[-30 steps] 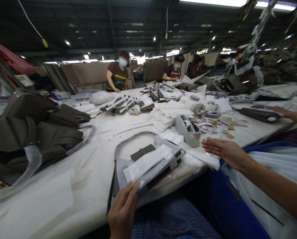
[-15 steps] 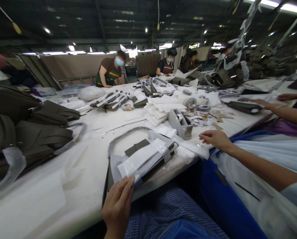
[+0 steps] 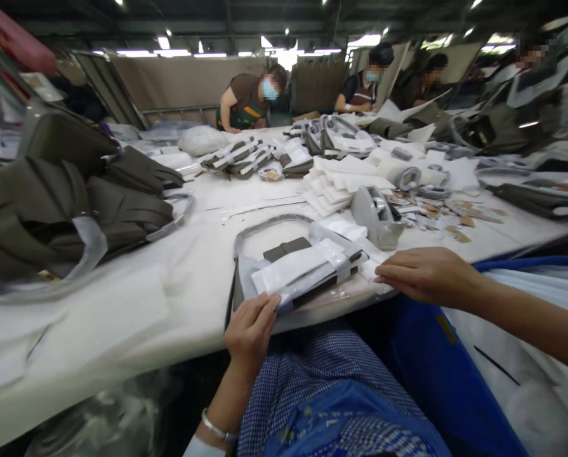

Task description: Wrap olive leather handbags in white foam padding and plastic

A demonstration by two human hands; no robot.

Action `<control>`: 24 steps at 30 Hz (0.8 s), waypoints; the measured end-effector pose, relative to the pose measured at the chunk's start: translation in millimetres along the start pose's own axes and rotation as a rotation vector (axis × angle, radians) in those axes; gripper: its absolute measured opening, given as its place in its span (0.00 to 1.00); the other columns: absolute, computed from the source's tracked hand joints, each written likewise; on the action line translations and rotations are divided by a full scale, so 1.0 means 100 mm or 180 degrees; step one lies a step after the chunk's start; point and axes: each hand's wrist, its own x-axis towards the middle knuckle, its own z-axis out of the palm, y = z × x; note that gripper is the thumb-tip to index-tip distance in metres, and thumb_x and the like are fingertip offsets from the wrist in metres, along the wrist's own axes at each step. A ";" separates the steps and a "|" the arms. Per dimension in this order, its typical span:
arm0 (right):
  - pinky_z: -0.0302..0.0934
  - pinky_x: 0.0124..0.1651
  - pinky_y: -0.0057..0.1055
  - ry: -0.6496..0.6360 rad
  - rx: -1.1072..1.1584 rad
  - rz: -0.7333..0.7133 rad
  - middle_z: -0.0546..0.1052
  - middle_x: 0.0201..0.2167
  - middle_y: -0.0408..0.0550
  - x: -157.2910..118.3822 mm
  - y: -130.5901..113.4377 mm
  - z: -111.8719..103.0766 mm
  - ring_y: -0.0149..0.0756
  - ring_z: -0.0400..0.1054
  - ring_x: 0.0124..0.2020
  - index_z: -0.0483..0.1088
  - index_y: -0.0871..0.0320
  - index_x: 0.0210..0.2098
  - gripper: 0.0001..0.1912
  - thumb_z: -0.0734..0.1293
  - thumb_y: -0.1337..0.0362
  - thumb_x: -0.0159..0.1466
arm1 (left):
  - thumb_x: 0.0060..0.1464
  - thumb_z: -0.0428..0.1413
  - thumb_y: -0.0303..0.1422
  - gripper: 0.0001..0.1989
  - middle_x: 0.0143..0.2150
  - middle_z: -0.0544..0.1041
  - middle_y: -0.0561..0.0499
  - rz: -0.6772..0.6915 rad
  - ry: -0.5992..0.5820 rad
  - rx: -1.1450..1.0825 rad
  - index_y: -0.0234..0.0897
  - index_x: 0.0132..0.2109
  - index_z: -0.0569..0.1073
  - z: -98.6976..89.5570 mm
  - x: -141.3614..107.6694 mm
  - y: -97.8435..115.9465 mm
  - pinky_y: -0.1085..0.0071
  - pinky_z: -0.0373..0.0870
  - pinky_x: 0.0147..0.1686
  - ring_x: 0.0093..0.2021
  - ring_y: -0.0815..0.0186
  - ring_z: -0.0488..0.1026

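A dark olive bag point(image 3: 287, 248), partly wrapped in white paper and clear film, lies flat at the table's near edge, its grey-wrapped handle looped behind it. My left hand point(image 3: 252, 320) holds the bag's near left corner, fingers together on the wrapping. At the bag's right, my right hand point(image 3: 426, 274) has its fingers pinched at the end of a white foam sheet point(image 3: 370, 268). A grey tape dispenser point(image 3: 376, 216) stands just behind that sheet.
Dark olive bags point(image 3: 74, 209) are heaped on the left. Stacked white sheets point(image 3: 336, 184), wrapped rolls and small tags point(image 3: 436, 212) lie behind the dispenser. Several people work across the table. A blue bin point(image 3: 445, 374) stands below right.
The view has turned and tipped downward. My right hand has closed at the white sheet's end, closer to the bag. My left hand stays on the bag's corner.
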 end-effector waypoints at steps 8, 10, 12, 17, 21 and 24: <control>0.48 0.29 0.31 -0.0173 -0.0339 -0.2106 0.74 0.23 0.47 0.75 -0.76 0.26 0.32 0.64 0.25 0.71 0.58 0.27 0.17 0.61 0.58 0.70 | 0.61 0.57 0.26 0.12 0.44 0.82 0.49 -0.0266 -0.0102 -0.0023 0.41 0.51 0.77 -0.03 0.03 0.06 0.65 0.73 0.49 0.49 0.62 0.78; 0.47 0.28 0.32 -0.0276 -0.0436 -0.2270 0.74 0.23 0.46 0.89 -0.87 0.28 0.32 0.64 0.24 0.71 0.58 0.27 0.16 0.63 0.59 0.69 | 0.62 0.57 0.26 0.11 0.44 0.82 0.49 -0.0288 -0.0088 -0.0025 0.41 0.51 0.77 -0.03 0.03 0.07 0.65 0.73 0.49 0.49 0.62 0.78; 0.47 0.28 0.32 -0.0445 -0.0545 -0.2365 0.75 0.24 0.46 1.01 -0.96 0.29 0.33 0.65 0.24 0.72 0.58 0.28 0.15 0.64 0.58 0.68 | 0.63 0.56 0.27 0.11 0.43 0.82 0.49 -0.0318 -0.0091 -0.0030 0.41 0.50 0.77 -0.03 0.02 0.08 0.65 0.73 0.49 0.49 0.62 0.78; 0.46 0.26 0.31 -0.0887 -0.0791 -0.2456 0.77 0.25 0.46 1.24 -1.13 0.28 0.33 0.67 0.24 0.73 0.57 0.28 0.13 0.67 0.56 0.65 | 0.63 0.56 0.27 0.11 0.43 0.82 0.50 -0.0363 -0.0022 -0.0049 0.42 0.50 0.77 -0.02 0.02 0.09 0.66 0.72 0.49 0.48 0.63 0.77; 0.48 0.26 0.31 -0.0981 -0.0773 -0.2528 0.77 0.23 0.47 1.35 -1.24 0.32 0.34 0.68 0.23 0.73 0.58 0.26 0.12 0.69 0.58 0.63 | 0.62 0.57 0.26 0.11 0.44 0.81 0.50 -0.0396 -0.0042 -0.0100 0.41 0.50 0.76 -0.01 0.00 0.08 0.66 0.71 0.49 0.48 0.63 0.76; 0.50 0.27 0.31 -0.0960 -0.0827 -0.2600 0.77 0.23 0.48 1.38 -1.30 0.39 0.35 0.68 0.23 0.74 0.58 0.26 0.12 0.71 0.57 0.60 | 0.63 0.56 0.27 0.10 0.44 0.81 0.50 -0.0430 -0.0051 -0.0097 0.41 0.50 0.76 0.00 -0.02 0.08 0.66 0.71 0.48 0.48 0.63 0.76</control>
